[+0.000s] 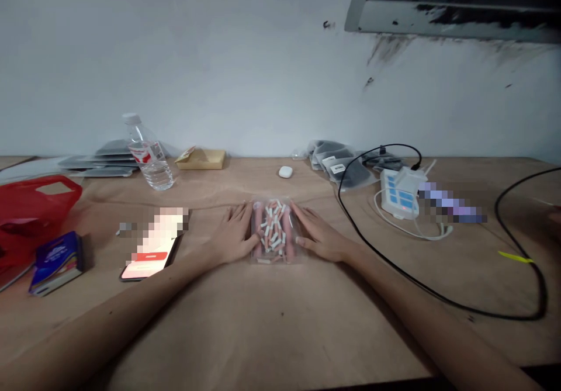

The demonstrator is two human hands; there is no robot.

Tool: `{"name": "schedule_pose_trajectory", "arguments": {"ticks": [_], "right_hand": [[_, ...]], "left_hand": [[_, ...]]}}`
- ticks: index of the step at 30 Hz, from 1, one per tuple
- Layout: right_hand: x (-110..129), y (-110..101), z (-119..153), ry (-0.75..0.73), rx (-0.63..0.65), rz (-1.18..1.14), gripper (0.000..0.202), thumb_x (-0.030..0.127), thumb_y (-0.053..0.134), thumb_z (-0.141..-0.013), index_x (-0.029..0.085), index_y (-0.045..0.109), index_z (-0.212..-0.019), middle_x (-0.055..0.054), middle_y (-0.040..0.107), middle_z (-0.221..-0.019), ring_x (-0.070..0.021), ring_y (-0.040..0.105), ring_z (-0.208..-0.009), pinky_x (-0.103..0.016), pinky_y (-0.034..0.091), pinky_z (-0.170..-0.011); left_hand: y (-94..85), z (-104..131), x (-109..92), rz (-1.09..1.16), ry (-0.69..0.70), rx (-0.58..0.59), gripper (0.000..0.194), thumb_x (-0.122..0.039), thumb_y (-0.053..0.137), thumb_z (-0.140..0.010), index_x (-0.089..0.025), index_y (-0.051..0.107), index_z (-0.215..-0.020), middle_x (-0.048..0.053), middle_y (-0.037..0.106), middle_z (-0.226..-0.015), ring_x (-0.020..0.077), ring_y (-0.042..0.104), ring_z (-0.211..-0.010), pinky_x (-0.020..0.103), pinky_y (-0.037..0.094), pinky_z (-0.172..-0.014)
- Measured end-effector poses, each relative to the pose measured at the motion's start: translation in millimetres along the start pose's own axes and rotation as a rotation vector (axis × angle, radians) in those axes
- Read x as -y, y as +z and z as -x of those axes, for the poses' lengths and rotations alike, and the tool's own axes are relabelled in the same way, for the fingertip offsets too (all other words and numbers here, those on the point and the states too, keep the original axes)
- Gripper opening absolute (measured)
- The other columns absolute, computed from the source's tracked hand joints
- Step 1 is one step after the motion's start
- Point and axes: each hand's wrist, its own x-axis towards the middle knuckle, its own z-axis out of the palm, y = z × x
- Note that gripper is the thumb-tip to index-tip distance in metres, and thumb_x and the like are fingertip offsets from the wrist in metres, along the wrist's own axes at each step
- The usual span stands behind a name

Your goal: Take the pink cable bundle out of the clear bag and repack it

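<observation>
left hand: point(235, 234) palm down, fingers lightly spread, thumb lapping the pack's left side; looks like steadying, not gripping.
right hand: point(318, 231) mirrors it, spread along the other side, thumb at the edge; the pair probably keeps the pack centred and square.
clear pack: point(274, 227) flat on the table point(280, 327), between both hands; small white-and-pink pieces point(274, 224) lie jumbled inside, seemingly kept together by the plastic.
phone: point(153, 242) left of the left hand, screen up and lit, likely so it can be read.
white case: point(285, 172) beyond the pack, apart from it.
bottle: point(151, 160) upright, capped, near the wall, presumably out of elbow range.
blue packet: point(56, 262) far left, beside the red bag point(37, 210).
power strip: point(397, 207) right, plugs in; black cable point(542, 289) loops clear of the pack.
grey pouches: point(337, 160) heaped by the wall, perhaps just parked.
</observation>
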Motion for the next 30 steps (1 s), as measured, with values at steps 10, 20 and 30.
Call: {"name": "schedule_pose_trajectory", "arguments": {"ticks": [10,20,30], "right_hand": [[-4,0,0,-0.044,-0.024,0.027,0.087,0.061,0.042,-0.099,0.023,-0.004,-0.162,-0.013,0.011,-0.168,-0.0358,0.021,-0.152,-0.063,0.026,-0.119],[5,-6,0,-0.067,-0.061,-0.063,0.083,0.058,0.047,-0.098,0.026,0.005,-0.163,-0.012,0.021,-0.167,-0.0349,0.028,-0.15,-0.061,0.028,-0.119],[-13,4,-2,0.272,-0.225,-0.17,0.086,0.069,0.047,-0.093,0.019,0.024,-0.16,-0.017,0.027,-0.164,-0.0383,0.029,-0.149,-0.062,0.024,-0.12]], "left_hand": [[-2.6,1,-3,-0.024,0.023,0.023,0.069,-0.041,0.035,-0.095,-0.007,0.023,-0.155,0.022,0.029,-0.161,0.0354,0.031,-0.147,0.058,0.02,-0.119],[1.2,0,-2,-0.039,0.029,0.044,0.066,-0.048,0.029,-0.098,-0.009,0.028,-0.152,0.022,0.035,-0.158,0.0353,0.029,-0.148,0.06,0.019,-0.118],[-27.1,-3,-5,-0.059,0.113,0.185,0.079,-0.071,0.033,-0.096,-0.018,0.029,-0.154,0.019,0.038,-0.157,0.0374,0.036,-0.144,0.054,0.031,-0.112]]}}
